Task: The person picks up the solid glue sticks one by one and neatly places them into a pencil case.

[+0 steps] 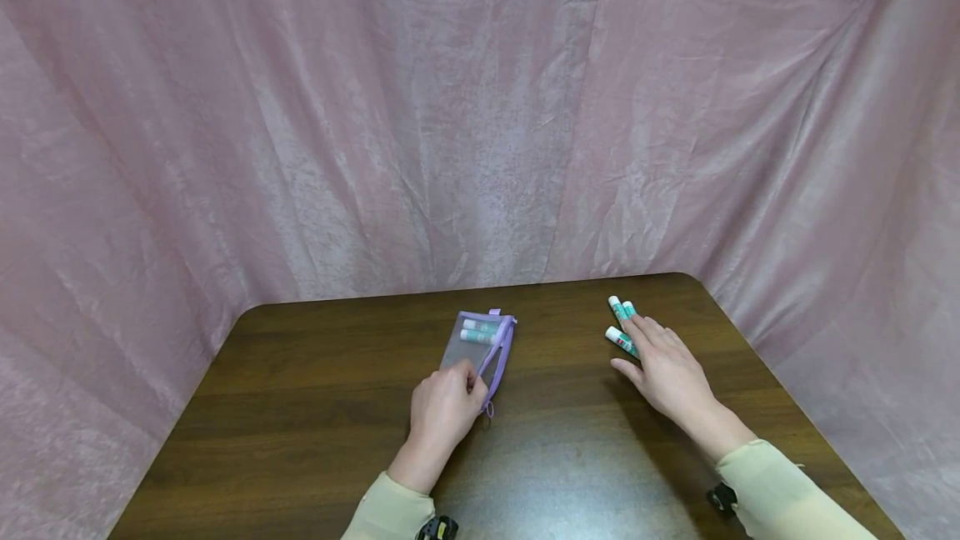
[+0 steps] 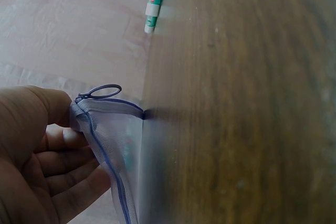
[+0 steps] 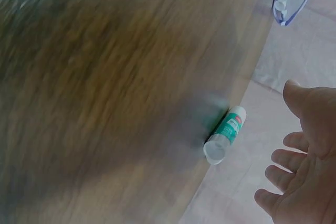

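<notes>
The left edge of the wooden table (image 1: 300, 390) slants away, with a wide stretch of wood between it and the left hand (image 1: 442, 408). That hand pinches the near corner of a purple mesh pouch (image 1: 452, 352), which lies short of the table's back edge. The pouch's long axis runs away from the person, tipping slightly right; its zipper side (image 1: 506, 352) gapes rightward. Two glue sticks (image 1: 478, 337) inside it lie crosswise, left to right. Another broad stretch of wood separates the pouch from three loose glue sticks (image 1: 621, 342), whose white ends point away and leftward. The right hand (image 1: 670, 369) extends over them, gripping nothing; whether it touches them I cannot tell. The table's right edge runs near that hand.
</notes>
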